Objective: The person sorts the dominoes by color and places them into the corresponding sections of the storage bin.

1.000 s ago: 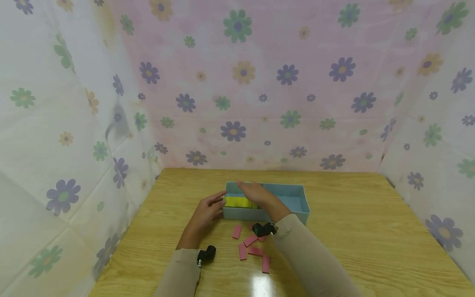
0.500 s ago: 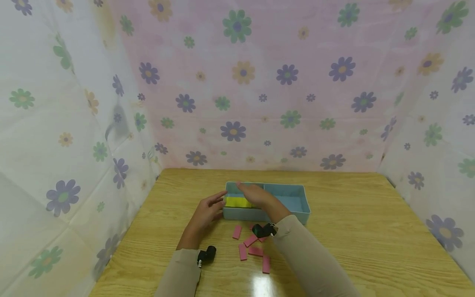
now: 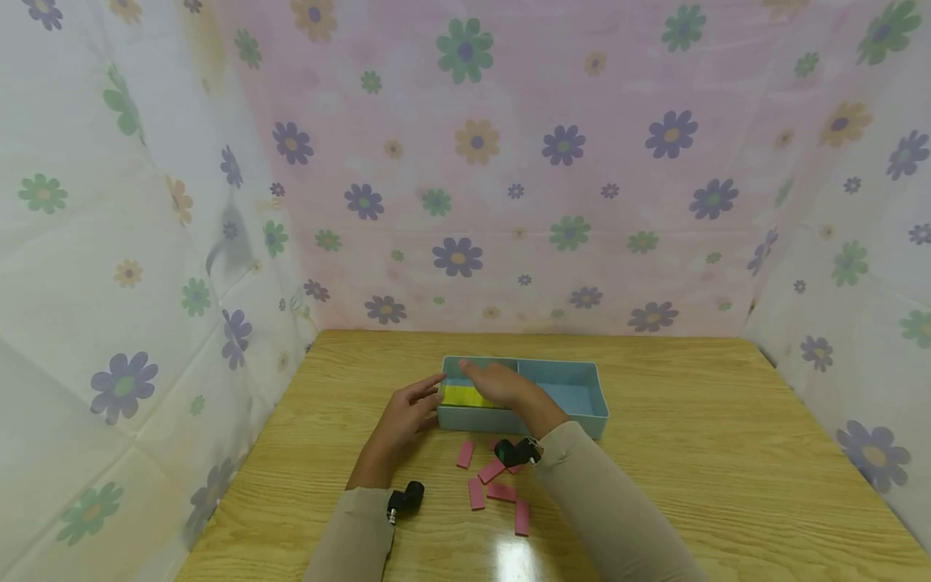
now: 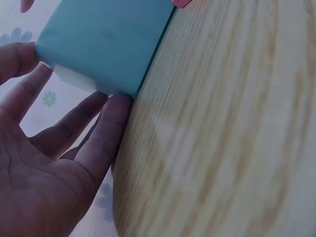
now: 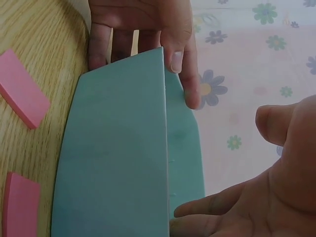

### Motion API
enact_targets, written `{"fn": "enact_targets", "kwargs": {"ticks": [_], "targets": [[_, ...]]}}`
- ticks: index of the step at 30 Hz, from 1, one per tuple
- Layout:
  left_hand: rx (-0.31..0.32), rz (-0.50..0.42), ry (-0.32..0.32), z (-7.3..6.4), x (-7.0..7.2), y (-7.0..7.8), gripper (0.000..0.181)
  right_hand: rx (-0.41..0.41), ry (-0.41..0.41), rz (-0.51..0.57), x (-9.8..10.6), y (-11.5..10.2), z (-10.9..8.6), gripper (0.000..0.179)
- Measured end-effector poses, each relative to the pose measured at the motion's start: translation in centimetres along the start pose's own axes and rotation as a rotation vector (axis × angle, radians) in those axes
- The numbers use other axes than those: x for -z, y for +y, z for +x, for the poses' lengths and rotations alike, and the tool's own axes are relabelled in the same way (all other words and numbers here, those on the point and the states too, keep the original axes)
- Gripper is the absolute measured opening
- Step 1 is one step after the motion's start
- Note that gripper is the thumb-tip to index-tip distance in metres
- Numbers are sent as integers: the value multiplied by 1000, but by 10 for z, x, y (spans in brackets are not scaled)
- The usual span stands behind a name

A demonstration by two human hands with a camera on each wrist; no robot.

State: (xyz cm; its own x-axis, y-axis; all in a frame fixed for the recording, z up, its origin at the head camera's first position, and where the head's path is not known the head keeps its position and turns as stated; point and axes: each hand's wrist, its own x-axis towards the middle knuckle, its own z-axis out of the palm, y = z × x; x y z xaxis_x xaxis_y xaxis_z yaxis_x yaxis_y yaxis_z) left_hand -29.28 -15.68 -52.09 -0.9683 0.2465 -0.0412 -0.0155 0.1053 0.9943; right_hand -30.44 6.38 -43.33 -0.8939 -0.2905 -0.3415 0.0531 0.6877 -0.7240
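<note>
A light-blue two-compartment box stands on the table, with a row of yellow blocks in its left compartment. My left hand touches the box's left end with extended fingers; in the left wrist view, the left hand has its fingertips against the end wall. My right hand reaches into the left compartment beside the yellow blocks. Seen from the right wrist, the right hand has straight fingers passing behind the box wall, thumb raised apart. That wall hides its fingertips and what they touch.
Several pink tiles lie scattered on the wooden table in front of the box. The right compartment shows a bare floor. Flower-patterned cloth walls the table at the back and sides.
My right hand has shifted slightly left inside the box, its thumb lower, and less of the yellow row shows. The left hand, the box and the pink tiles stay in place.
</note>
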Motion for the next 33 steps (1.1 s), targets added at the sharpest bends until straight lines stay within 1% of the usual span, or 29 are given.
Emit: {"fn": "enact_targets", "kwargs": {"ticks": [4,7,10,15,18,20,23,25,27,29,31,33], "targets": [[-10,0,-9,-1,-1,1,42,7,-16,-44,0,0,2,83],[-19,-1,-17,-1,-1,1,42,4,-26,-55,0,1,3,86],[-13,0,-15,0,-1,1,42,0,-24,-54,1,2,4,89],[-15,2,-16,0,0,1,42,-1,-8,-21,3,2,3,88],[-3,-3,-12,-1,0,2,43,15,16,12,7,4,0,90],[-4,-12,-12,-1,0,2,44,36,36,48,14,6,-4,90],[3,-22,-11,-1,0,2,46,73,73,163,27,17,-12,86],[3,-24,-9,-1,0,1,47,104,97,226,35,26,-19,80],[7,-18,-4,-1,1,1,47,148,113,289,40,36,-27,73],[10,-15,3,-1,1,0,46,212,139,319,44,46,-36,67],[12,-15,3,-1,1,0,46,269,195,330,48,58,-45,58],[4,-16,-4,0,2,0,46,324,293,315,54,70,-53,49]]}}
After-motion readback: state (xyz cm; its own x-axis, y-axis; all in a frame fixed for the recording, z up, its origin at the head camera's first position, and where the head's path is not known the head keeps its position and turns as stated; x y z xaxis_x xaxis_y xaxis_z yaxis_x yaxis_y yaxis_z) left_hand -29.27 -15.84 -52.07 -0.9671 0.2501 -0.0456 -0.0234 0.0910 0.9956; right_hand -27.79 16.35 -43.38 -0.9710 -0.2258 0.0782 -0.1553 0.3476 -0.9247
